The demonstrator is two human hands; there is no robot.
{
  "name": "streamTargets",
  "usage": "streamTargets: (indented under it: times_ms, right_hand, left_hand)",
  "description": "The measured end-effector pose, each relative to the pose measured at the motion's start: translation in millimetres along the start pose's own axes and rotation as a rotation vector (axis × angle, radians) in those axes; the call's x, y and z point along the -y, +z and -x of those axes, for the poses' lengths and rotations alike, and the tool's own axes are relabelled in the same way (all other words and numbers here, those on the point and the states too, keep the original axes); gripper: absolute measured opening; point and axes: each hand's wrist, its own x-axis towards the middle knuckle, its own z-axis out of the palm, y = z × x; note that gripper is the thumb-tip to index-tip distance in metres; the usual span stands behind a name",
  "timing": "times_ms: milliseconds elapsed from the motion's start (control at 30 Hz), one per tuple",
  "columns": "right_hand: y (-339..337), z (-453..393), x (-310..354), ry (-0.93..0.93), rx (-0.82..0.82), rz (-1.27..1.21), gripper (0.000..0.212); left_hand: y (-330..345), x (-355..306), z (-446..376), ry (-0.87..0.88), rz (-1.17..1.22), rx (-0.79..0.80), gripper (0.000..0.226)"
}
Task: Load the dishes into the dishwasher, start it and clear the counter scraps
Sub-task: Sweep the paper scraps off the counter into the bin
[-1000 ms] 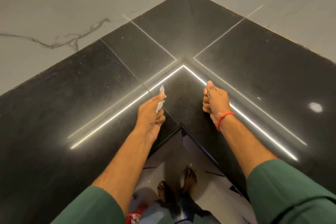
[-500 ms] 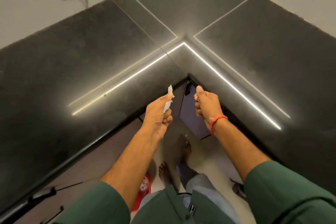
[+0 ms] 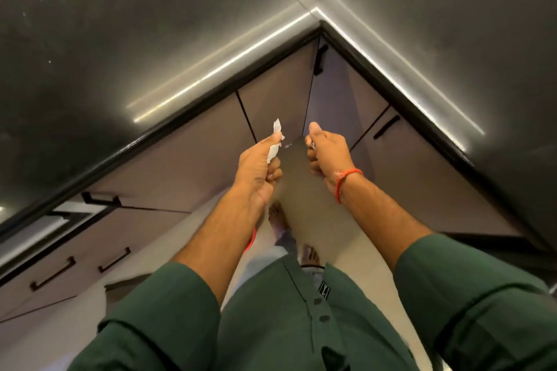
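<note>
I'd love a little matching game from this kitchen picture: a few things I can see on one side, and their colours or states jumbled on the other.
Things:
1. left hand
2. right hand
3. countertop
4. wrist thread

Descriptions:
A. black and glossy, with light-strip reflections
B. red-orange, tied round the right wrist
C. pinches a white paper scrap
D. curled round a small shiny scrap, thumb up

Pairs: 1-C, 2-D, 3-A, 4-B
</note>
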Motion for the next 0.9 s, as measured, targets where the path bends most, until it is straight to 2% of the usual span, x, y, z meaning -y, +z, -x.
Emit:
streamTargets:
  times_ms: [233, 400, 667, 900]
  right_hand:
    - [13, 38, -73, 0.108, -0.014, -0.026, 0.045]
    - [48, 59, -109, 0.201, 0.005, -0.06, 0.044]
    - [128, 73, -172, 0.256, -0.03, -0.083, 0.047]
    - [197, 73, -245, 0.411, -0.12, -0.15, 0.043]
  left_hand:
    - [-73, 43, 41, -0.028, 0.013, -0.11, 0.011]
    - [-143, 52, 56, -0.06, -0.034, -0.232, 0.011]
    - [-228, 61, 38, -0.131, -0.131, -0.276, 0.009]
    - [-311, 76, -2, -0.28, -0.34, -0.248, 0.012]
